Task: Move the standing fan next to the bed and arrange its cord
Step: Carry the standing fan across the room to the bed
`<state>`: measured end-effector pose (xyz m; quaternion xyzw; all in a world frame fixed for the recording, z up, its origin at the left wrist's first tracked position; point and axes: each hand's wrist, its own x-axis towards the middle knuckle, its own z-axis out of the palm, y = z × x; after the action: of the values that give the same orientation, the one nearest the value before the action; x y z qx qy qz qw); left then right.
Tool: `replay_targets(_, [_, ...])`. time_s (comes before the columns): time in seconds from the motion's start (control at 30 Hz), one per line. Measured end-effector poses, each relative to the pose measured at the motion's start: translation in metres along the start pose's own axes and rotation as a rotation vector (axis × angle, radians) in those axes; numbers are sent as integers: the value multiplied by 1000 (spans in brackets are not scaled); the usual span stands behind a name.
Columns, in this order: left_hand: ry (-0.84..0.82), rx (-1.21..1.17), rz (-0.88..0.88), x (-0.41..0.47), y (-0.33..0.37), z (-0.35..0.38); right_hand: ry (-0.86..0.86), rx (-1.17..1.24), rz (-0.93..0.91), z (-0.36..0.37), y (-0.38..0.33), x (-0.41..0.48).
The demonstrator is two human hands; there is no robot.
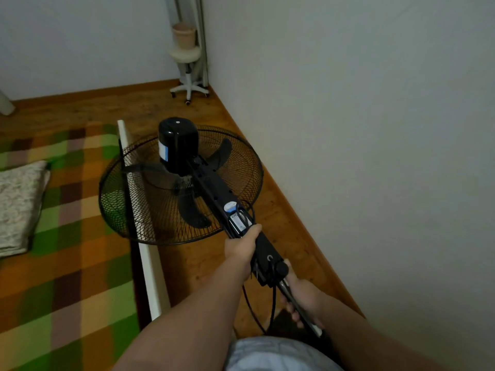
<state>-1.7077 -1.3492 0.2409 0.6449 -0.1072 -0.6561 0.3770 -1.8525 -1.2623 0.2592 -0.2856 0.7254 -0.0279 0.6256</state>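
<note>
- Head view, carrying step: left hand (242, 243) clenches the standing fan (182, 183) by its black column; right hand (300, 298) grasps the metal pole lower down.
- Fan is tilted, its head hanging over the bed (67, 210) edge; cord (272, 298) dangles loose.
- Next, judged: stand it upright beside the bed, then tidy the cord.
- Pot (184, 36) on the stool (188, 73): contents not visible.
</note>
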Motion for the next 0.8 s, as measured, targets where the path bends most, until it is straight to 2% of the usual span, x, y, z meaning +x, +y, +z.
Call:
replay_targets(0.3, [48, 9, -6, 72, 71, 22, -34, -40, 31, -25, -90, 67])
replay_targets(0.6, [90, 24, -24, 142, 162, 76, -50, -55, -18, -82, -194, 131])
replay_targets(0.8, [92, 3, -38, 174, 197, 86, -77, -63, -44, -94, -236, 158])
